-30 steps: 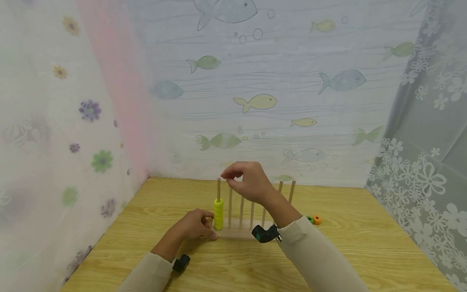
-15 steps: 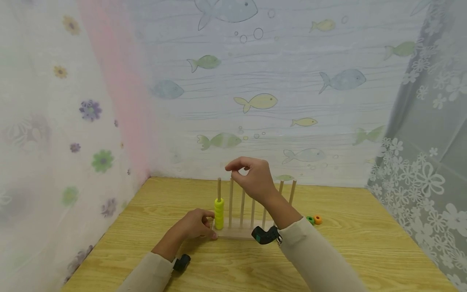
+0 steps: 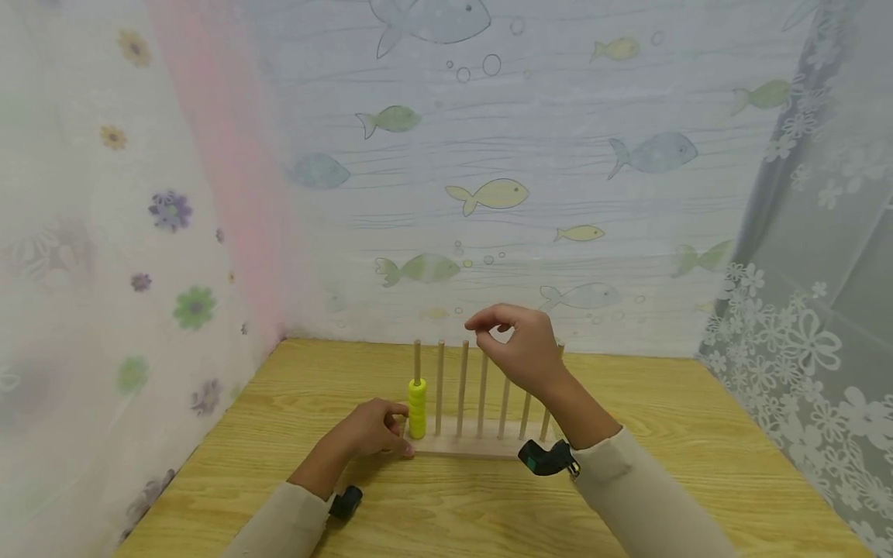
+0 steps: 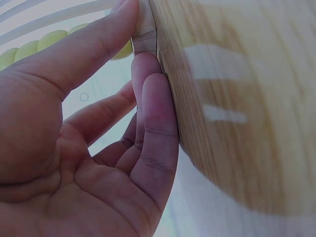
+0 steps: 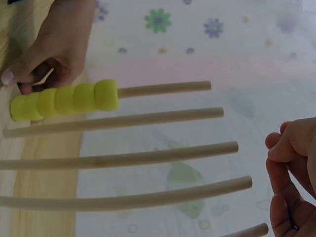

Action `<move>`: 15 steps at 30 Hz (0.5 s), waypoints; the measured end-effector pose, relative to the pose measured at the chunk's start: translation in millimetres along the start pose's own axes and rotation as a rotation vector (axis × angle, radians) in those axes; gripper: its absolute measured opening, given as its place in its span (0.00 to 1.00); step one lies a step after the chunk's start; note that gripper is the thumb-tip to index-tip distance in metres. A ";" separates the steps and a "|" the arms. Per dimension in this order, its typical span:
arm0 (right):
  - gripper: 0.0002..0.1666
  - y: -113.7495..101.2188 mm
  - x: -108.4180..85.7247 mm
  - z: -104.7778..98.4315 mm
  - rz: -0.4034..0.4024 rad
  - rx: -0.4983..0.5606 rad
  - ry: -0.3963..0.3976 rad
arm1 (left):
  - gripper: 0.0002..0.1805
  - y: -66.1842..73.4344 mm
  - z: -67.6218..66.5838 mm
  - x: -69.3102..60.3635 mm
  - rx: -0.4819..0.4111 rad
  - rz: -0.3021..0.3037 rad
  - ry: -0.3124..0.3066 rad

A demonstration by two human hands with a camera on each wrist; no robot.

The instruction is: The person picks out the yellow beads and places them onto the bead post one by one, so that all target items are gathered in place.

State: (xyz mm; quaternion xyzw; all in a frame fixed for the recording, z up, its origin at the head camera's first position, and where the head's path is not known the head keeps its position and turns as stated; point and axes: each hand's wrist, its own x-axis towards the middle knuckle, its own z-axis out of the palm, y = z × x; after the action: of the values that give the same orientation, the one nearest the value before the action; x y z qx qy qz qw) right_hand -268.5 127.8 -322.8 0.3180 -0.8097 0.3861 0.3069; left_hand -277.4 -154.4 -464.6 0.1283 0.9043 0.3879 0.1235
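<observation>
A wooden peg rack stands on the table, its pale base [image 3: 463, 446] carrying a row of upright pegs [image 3: 462, 387]. Several yellow beads [image 3: 417, 411] are stacked on the leftmost peg, also in the right wrist view. My left hand [image 3: 373, 428] holds the base's left end. In the left wrist view its thumb [image 4: 94, 47] lies on one side and its fingertips [image 4: 157, 89] against the end. My right hand [image 3: 523, 349] hovers above the pegs, fingers curled, thumb and index tips close together. No bead shows in it in the right wrist view.
A light wood-grain table [image 3: 446, 504] runs back to a curtain [image 3: 446, 155] printed with fish. A flowered curtain [image 3: 105, 271] hangs on the left. A black wrist camera [image 3: 547, 457] sits under the right wrist, in front of the rack's right end.
My right hand has moved right, from above the second peg to above the middle pegs. Its forearm now hides the green and orange beads. My left hand stays put.
</observation>
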 end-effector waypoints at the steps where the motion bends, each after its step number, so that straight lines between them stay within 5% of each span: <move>1: 0.11 1.2 -1.6 -1.3 -0.004 0.000 0.003 | 0.43 -0.3 0.0 0.2 0.001 -0.001 0.000; 15: 0.13 9.6 -18.2 -17.8 -0.044 -0.011 0.046 | 0.44 -1.6 -1.2 -0.9 -0.016 0.020 -0.006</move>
State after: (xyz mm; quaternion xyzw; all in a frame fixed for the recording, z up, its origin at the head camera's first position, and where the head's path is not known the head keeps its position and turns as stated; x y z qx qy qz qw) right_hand -260.2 152.2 -331.4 0.3250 -0.7974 0.3821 0.3356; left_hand -277.2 -156.6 -464.9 0.1377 0.8994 0.3960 0.1234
